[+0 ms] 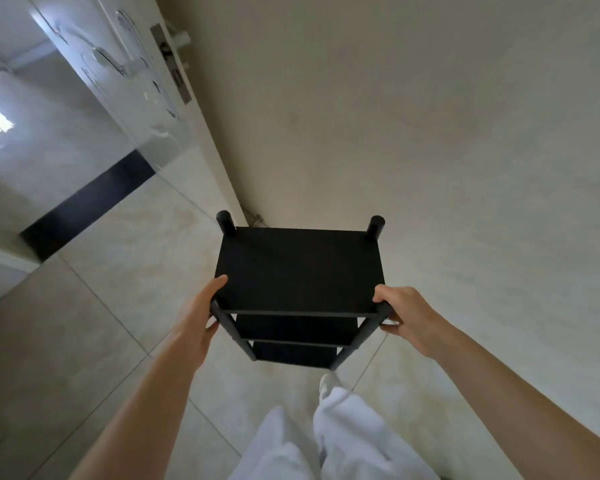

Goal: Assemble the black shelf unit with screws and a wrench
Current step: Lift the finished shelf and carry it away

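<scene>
- Standing upright on pale floor tiles [111,306], close to a beige wall [430,133]: black shelf unit [298,271], seen from above, three boards stacked one under another between round posts.
- Rising above the top board at the far corners: two post ends, left [225,221] and right [375,227].
- Gripping the near left post just under the top board: left hand [201,317], thumb laid on the board's edge, fingers curled round the post from outside.
- Gripping the near right post at the same height: right hand [404,311], fingers wrapped over the corner, thumb underneath.
- Reaching in from the bottom corners of the view: both bare forearms.
- Showing below the shelf: white trousers [347,434] and the toe of a light shoe [328,381].
- Filling the upper left: a glossy white door [94,64] with a silver lever handle [110,60] and a lock plate [170,62] on its edge, a dark threshold strip [90,202] on the floor beneath.
</scene>
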